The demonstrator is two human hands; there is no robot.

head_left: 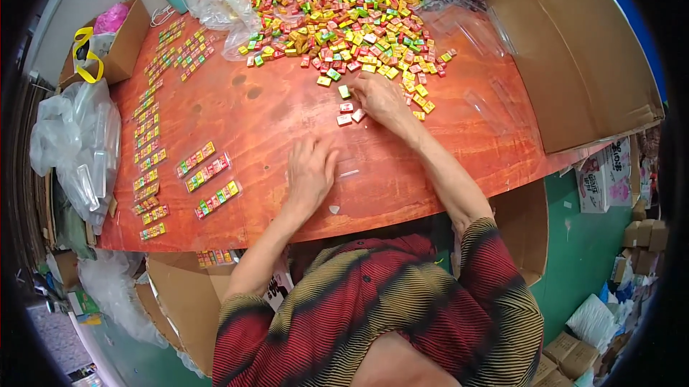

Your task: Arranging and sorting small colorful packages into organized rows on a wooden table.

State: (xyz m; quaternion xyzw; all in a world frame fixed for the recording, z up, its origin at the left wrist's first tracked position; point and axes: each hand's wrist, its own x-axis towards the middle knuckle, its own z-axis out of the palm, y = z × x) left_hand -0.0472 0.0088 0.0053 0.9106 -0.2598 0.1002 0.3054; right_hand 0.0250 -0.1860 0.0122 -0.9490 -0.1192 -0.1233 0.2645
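My right hand (pixel 384 102) reaches to the front of a big heap of small coloured boxes (pixel 344 21). Its fingers are bent down, with the tips at a small yellow-green box (pixel 344 91). Just nearer me lie a red-and-white box (pixel 346 108) and a paler pink-white box (pixel 344 120). My left hand (pixel 311 172) rests on the red tabletop, fingers loosely stretched and thumb apart. Beside its thumb is a clear plastic piece (pixel 349 172), hard to make out against the wood. Three clear packs of boxes (pixel 208 172) lie left of this hand.
Filled packs (pixel 149 139) line the table's left side. Clear bags (pixel 82 143) hang beyond that edge. A carton (pixel 118 46) stands at the back left, a large cardboard sheet (pixel 567 43) along the right. Clear trays (pixel 488 111) lie near the sheet.
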